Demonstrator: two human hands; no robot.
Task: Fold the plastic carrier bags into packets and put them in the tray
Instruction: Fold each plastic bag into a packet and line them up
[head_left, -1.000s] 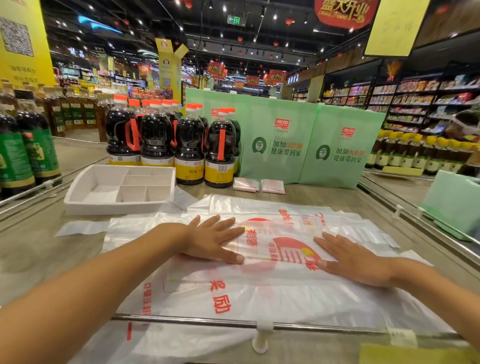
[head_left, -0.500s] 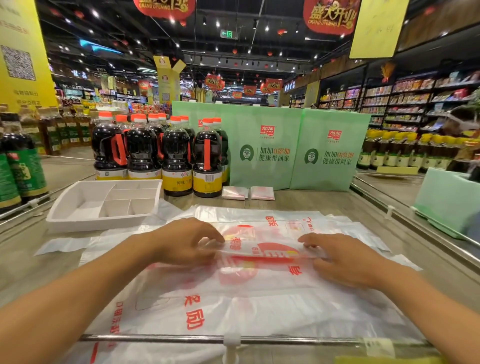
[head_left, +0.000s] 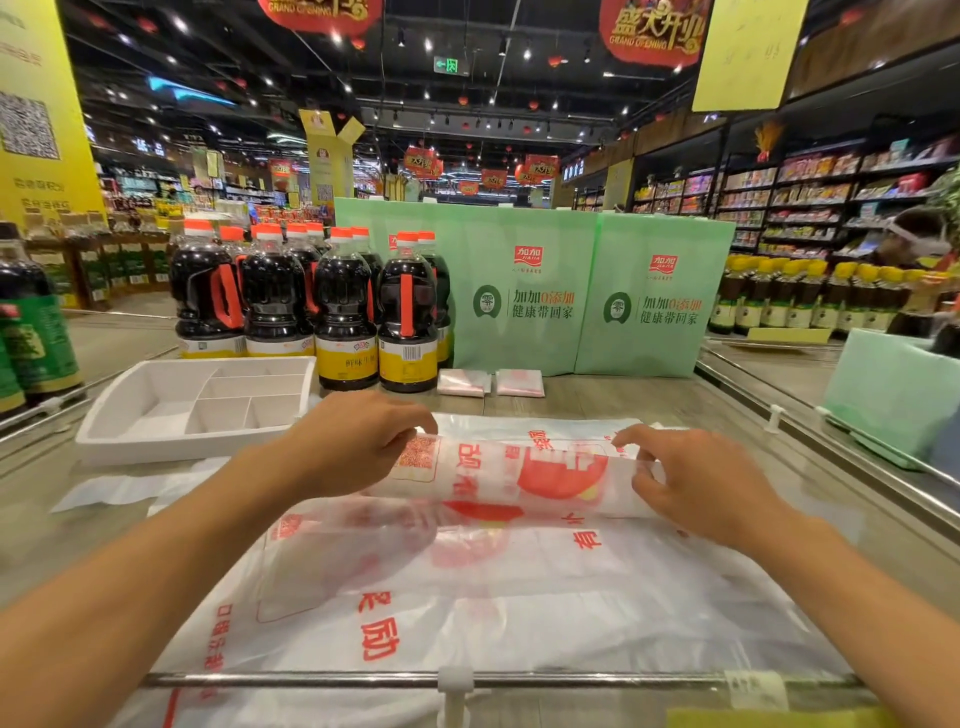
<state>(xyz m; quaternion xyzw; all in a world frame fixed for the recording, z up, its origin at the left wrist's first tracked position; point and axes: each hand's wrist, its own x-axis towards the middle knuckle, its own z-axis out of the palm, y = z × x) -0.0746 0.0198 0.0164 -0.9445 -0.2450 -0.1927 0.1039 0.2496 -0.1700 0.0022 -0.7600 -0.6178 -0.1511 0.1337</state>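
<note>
A stack of white plastic carrier bags (head_left: 493, 613) with red print lies flat on the counter in front of me. The top bag (head_left: 519, 473) has its far part lifted and turned toward me. My left hand (head_left: 353, 441) pinches the bag's left end, and my right hand (head_left: 696, 483) pinches its right end. A white divided tray (head_left: 130, 431) sits at the left, with nothing visible in it. Two folded bag packets (head_left: 491, 383) lie further back, at the foot of the green boxes.
Dark soy-sauce bottles (head_left: 311, 306) stand behind the tray, beside two green display boxes (head_left: 587, 296). A metal rail (head_left: 467, 679) runs along the near edge and another along the right side. A green box (head_left: 893, 389) sits at far right. Shop shelves fill the background.
Both hands went from pressing flat on the bag to pinching its far edge and lifting it up toward me. The view has tilted up a little.
</note>
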